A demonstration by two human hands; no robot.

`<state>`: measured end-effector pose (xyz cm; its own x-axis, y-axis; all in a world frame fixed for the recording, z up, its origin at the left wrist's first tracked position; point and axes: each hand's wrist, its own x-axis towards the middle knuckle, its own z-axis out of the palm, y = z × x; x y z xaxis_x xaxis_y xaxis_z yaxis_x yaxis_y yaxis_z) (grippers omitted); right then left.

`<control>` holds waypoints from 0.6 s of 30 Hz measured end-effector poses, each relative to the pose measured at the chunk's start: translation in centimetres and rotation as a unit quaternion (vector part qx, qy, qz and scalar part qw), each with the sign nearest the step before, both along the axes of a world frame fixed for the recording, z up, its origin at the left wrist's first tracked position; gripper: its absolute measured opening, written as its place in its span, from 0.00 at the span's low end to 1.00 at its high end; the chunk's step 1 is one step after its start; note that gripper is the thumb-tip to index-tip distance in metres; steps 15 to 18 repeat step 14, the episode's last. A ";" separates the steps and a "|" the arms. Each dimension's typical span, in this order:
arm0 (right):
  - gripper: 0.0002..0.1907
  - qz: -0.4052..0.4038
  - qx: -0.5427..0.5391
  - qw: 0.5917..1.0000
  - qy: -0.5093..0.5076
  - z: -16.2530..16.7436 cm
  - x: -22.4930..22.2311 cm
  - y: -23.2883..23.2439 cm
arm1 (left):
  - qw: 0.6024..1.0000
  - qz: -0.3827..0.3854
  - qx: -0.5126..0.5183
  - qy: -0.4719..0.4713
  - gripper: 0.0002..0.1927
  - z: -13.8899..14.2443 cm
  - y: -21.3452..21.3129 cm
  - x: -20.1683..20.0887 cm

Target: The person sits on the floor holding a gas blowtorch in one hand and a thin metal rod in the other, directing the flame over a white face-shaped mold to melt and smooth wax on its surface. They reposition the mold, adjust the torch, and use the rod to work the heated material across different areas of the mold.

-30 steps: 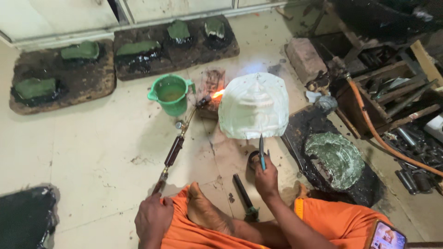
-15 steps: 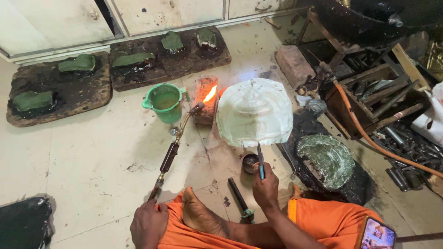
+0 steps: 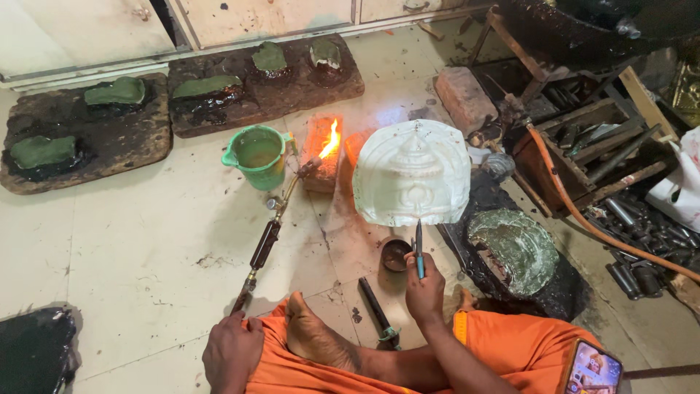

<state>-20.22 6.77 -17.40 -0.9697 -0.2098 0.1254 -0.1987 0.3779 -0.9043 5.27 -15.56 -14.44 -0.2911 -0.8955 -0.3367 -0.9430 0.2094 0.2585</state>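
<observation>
My left hand (image 3: 232, 355) grips the rear end of a long gas torch (image 3: 271, 232) that lies low over the floor; its flame (image 3: 329, 140) burns against a brick (image 3: 321, 155). My right hand (image 3: 425, 290) holds blue-handled pliers (image 3: 418, 249) clamped on the lower edge of a whitish embossed metal plate (image 3: 412, 173), which stands upright to the right of the flame. A small dark bowl (image 3: 395, 255) sits on the floor just left of the pliers. My bare foot (image 3: 315, 337) rests between the hands.
A green plastic mug (image 3: 258, 155) of liquid stands left of the brick. Dark pitch boards with green pieces (image 3: 117, 93) lie at the back. A green embossed piece on a pitch block (image 3: 516, 249), an orange hose (image 3: 592, 226) and tool crates are right. A dark tool (image 3: 378, 310) lies by my knee.
The flame has swung left, off the plate and onto the brick. The view has shifted slightly; the plate stays upright in the pliers.
</observation>
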 end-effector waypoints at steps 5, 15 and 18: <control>0.08 0.006 -0.027 0.999 -0.029 0.0 0.1 0.1 | 1.000 -0.002 -0.011 0.006 0.24 -0.3 -0.1 0.0; 0.07 0.004 -0.035 0.999 -0.036 2.8 -2.4 -0.6 | 1.000 -0.002 -0.020 0.007 0.23 -0.5 0.1 0.0; 0.07 0.004 -0.035 0.999 -0.036 2.8 -2.4 -0.6 | 1.000 -0.002 -0.020 0.007 0.23 -0.5 0.1 0.0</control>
